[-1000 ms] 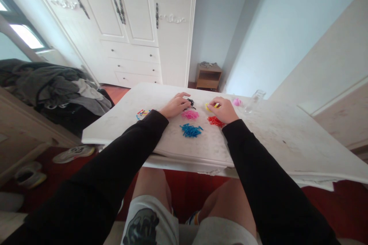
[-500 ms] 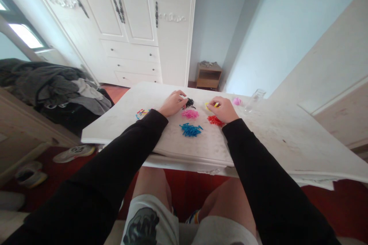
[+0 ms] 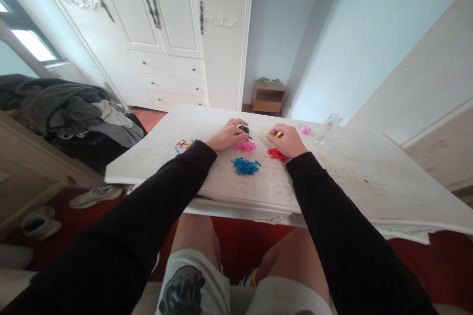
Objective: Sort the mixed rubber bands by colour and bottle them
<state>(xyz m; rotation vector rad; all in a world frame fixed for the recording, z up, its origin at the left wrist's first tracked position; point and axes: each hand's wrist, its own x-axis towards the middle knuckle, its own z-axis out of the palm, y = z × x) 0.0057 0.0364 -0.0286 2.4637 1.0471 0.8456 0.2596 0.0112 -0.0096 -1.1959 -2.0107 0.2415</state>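
Note:
My left hand [image 3: 227, 136] reaches over the black pile [image 3: 244, 129] of small band-like pieces, its fingers apart; the hand partly hides this pile. Just below its fingertips lies a pink pile [image 3: 246, 145] of similar pieces. My right hand [image 3: 288, 140] has thumb and finger pinched together at the small yellow pile [image 3: 267, 135], which it mostly covers. Whatever is in that pinch is too small to make out. Under the right wrist sits a red pile [image 3: 276, 154]. Nearer to me is a blue pile [image 3: 246, 166].
Mixed coloured pieces [image 3: 183, 145] lie beside my left sleeve on the white table [image 3: 148, 157]. Towards the right stand a pink round object [image 3: 305, 130] and a clear glass bottle [image 3: 328, 129]. Beyond the table are a white wardrobe [image 3: 173, 24] and a small wooden cabinet [image 3: 269, 97].
My left hand has shifted slightly right, its fingers now reaching farther across the black pile and to the pink pile's top edge. The right hand has hardly moved.

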